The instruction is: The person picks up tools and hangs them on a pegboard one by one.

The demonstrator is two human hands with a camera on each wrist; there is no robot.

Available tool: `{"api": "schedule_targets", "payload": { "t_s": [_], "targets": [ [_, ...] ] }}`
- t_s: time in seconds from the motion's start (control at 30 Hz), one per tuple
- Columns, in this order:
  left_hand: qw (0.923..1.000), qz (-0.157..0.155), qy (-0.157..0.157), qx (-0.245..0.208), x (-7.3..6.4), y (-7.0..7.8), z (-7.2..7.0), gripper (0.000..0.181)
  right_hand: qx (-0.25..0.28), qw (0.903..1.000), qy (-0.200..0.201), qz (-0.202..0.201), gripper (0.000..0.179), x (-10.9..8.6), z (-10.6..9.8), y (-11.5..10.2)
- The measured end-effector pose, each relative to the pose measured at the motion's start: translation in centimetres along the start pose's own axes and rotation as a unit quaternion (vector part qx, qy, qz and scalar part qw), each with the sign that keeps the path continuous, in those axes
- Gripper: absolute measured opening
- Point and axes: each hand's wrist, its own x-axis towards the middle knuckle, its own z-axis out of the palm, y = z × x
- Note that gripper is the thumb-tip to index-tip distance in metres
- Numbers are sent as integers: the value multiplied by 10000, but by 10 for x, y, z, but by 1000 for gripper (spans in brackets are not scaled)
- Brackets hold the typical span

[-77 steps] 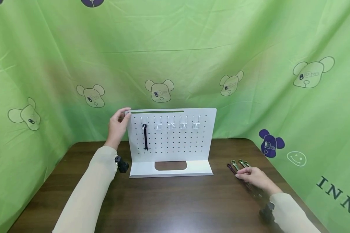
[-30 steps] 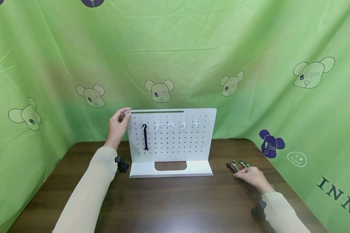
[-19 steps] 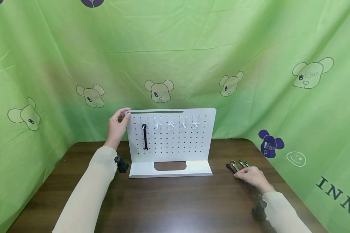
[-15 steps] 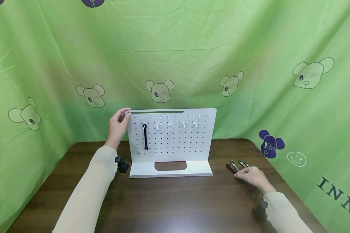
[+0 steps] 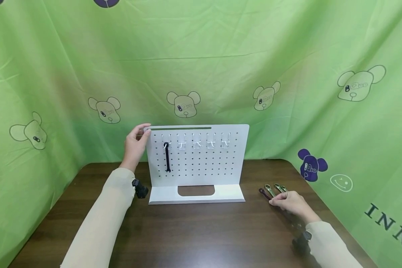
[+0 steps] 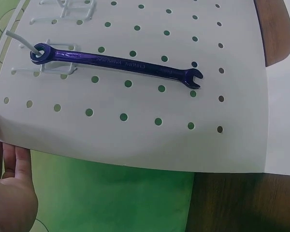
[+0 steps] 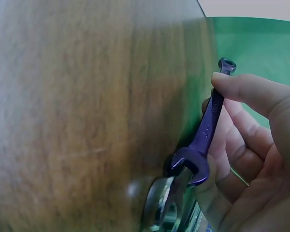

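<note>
My left hand (image 5: 134, 147) grips the upper left corner of a white pegboard stand (image 5: 204, 163), thumb in front and fingers behind. A dark purple combination wrench (image 6: 116, 61) hangs by its ring end on the leftmost hook of the board. On the right side of the table, my right hand (image 5: 292, 203) pinches another purple combination wrench (image 7: 210, 121) between thumb and fingers. In the right wrist view its open end overlaps a silvery wrench (image 7: 159, 203) below it. More shiny wrenches (image 5: 269, 190) lie beside it, partly hidden by the hand.
Several bare white double hooks (image 5: 197, 143) line the upper part of the board to the right of the hung wrench. The brown wooden table (image 5: 201, 234) is enclosed at the back and sides by a green printed curtain (image 5: 214, 74).
My right hand has shifted a little to the left since the oldest frame, and the purple wrench's ring end has swung slightly left with it. The left hand and pegboard stay in place.
</note>
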Motion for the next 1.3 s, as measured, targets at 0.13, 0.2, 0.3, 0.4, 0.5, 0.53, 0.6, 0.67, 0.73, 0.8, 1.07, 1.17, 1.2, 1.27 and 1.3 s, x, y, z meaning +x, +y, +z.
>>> {"api": "schedule_targets", "payload": {
  "t_s": [0.13,0.2,0.3,0.4,0.5,0.53,0.6,0.67,0.73,0.8,1.07,1.17,1.2,1.27,1.3],
  "targets": [
    [10000,3,0,-8,1,1,0,29,140,9999,-17,-31,22,-1,0,-6],
    [10000,13,-6,-15,1,1,0,29,221,9997,-36,-94,22,-1,0,-10],
    [10000,24,-20,-8,1,1,-1,29,277,9994,-70,-199,23,-2,0,-15],
    [10000,22,-13,-9,0,1,-1,30,414,9989,-134,-197,25,-2,0,-20],
    [10000,20,14,-6,0,1,-2,30,776,9963,-279,-238,27,0,2,-25],
    [10000,21,24,1,0,1,-2,29,960,9945,-338,-228,27,1,2,-27],
    [10000,35,30,7,0,1,-2,30,1315,9896,-496,-293,27,2,3,-30],
    [10000,33,16,14,0,1,-2,30,1618,9841,-632,-360,26,4,5,-34],
    [10000,14,3,22,0,1,-2,30,1733,9811,-722,-468,25,6,7,-39],
    [10000,-6,-7,23,0,1,-2,30,1661,9815,-746,-597,24,7,9,-44],
    [10000,0,-40,-29,1,-1,0,30,1347,9829,-806,-965,26,10,21,-63],
    [10000,-5,-43,-76,1,-1,0,29,1411,9800,-854,-1112,25,10,25,-70],
    [10000,0,-37,-87,1,-1,0,29,1440,9783,-873,-1206,25,11,26,-72],
    [9999,16,-28,-96,1,-1,0,29,1480,9764,-862,-1318,25,11,29,-75],
    [9999,28,-23,-99,0,-1,0,29,1494,9756,-843,-1370,25,11,31,-77]
  ]
}}
